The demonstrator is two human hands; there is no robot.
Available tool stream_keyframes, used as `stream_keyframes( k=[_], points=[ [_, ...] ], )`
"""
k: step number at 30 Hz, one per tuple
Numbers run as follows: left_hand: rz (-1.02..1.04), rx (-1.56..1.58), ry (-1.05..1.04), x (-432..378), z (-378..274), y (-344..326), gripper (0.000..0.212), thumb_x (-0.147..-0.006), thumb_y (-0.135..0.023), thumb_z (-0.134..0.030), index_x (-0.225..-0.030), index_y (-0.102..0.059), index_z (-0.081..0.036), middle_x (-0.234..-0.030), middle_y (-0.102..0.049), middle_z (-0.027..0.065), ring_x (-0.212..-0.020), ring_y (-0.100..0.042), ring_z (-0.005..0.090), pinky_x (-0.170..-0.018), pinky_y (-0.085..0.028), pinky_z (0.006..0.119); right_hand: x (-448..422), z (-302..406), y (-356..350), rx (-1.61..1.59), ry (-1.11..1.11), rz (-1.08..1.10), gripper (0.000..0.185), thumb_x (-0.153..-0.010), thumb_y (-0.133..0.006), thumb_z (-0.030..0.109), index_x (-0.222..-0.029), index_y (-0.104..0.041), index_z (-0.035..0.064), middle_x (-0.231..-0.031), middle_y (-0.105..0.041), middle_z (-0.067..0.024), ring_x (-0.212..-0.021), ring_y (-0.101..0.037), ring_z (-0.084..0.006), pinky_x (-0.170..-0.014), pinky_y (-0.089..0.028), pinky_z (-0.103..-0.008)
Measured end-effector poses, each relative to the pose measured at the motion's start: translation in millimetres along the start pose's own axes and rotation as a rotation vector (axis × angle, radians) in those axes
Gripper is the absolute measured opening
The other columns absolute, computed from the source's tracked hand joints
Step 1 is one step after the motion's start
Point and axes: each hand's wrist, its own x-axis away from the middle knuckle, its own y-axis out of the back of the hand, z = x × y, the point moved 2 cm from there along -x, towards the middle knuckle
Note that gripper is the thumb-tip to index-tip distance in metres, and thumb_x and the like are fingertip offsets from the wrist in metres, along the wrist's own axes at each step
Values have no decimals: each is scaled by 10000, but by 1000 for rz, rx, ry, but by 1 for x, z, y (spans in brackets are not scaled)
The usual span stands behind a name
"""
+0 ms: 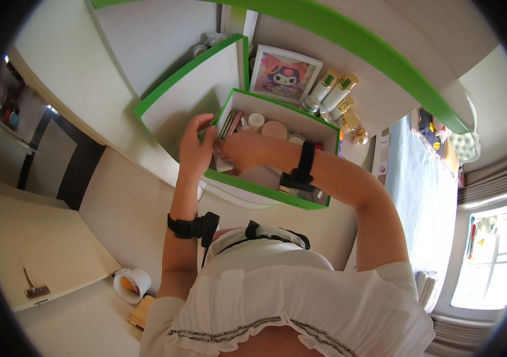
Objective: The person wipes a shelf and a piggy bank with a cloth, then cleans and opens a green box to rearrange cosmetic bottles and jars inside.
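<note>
A white box with green edges (pixel 271 194) stands before me, holding round cosmetic jars, slim tubes and other small items. My right hand (pixel 240 149) reaches into its left end, fingers on a clear and white small item (pixel 224 163) that is partly hidden and blurred. My left hand (pixel 197 145) is at the box's left rim, thumb and fingers curved apart; whether it touches the rim is unclear. A pale round jar (pixel 256 121) and a pink round compact (pixel 274 130) lie beyond my right hand. The box's lid (pixel 191 85) leans upright behind my left hand.
Behind the box stand a framed cartoon picture (pixel 285 76) and several gold-capped cosmetic bottles (pixel 338 96). A green-edged curved panel (pixel 369 58) arches overhead. To the right is a bed (pixel 418 201); at the lower left, a white waste bin (pixel 133 285) stands near an open door panel.
</note>
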Motion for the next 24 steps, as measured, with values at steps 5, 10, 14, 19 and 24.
stream_keyframes(
  k=[5,10,14,19,24],
  points=[
    [-34,-90,-70,-4,24,5,328,-914,-638,-130,-1220,-589,-24,-1165,-653,129,-1101,-618,212,-944,-470,339,85,-15,71,-386,44,-286,570,-686,-805,336,-1128,-574,59,-885,-670,-102,-828,-655,-272,-736,-527,-384],
    [75,-69,-5,-2,16,0,383,-902,-677,-190,-1222,-580,-3,-1192,-648,132,-1140,-602,221,-971,-450,345,197,-75,65,-579,-255,-701,676,-758,-790,169,-1355,-495,50,-1108,-642,-71,-987,-614,-153,-817,-516,-309],
    [170,-122,38,-4,9,-1,406,-898,-685,-204,-1231,-574,1,-1227,-634,141,-1193,-574,232,-996,-431,347,270,-112,18,-615,-515,-844,510,-725,-743,125,-1190,-564,15,-896,-627,-38,-825,-588,-133,-741,-496,-282],
    [160,-260,-8,-8,10,2,444,-881,-697,-210,-1248,-562,-1,-1238,-620,156,-1194,-569,265,-1015,-427,362,314,-153,-56,-671,-788,-698,286,-714,-705,88,-945,-551,18,-685,-530,0,-653,-512,-84,-629,-440,-262],
    [106,-425,-92,-8,12,4,455,-871,-706,-163,-1273,-554,-14,-1237,-629,115,-1175,-579,217,-1000,-438,343,299,-169,-96,-563,-912,-658,321,-712,-716,126,-980,-574,23,-711,-620,-52,-651,-603,-206,-660,-487,-344]
  ],
)
